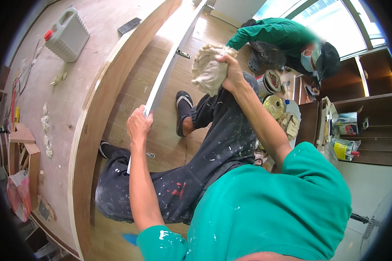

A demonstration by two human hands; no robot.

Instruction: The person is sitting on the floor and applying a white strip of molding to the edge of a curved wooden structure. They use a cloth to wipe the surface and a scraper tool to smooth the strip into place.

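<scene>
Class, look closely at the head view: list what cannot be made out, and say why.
All in the head view:
Right hand: some fingers, hidden behind the bundled cloth.
White board: far end, cut off by the top edge.
Co-worker's green sleeve: its hand, apparently behind the cloth.
Fan: outer side, lost in the dark rim.

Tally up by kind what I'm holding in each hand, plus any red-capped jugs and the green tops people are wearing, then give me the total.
Cream wad, in your right hand: 1
White board, in your left hand: 1
Red-capped jug: 1
Green tops, yours and the co-worker's: 2
Total: 5
</scene>
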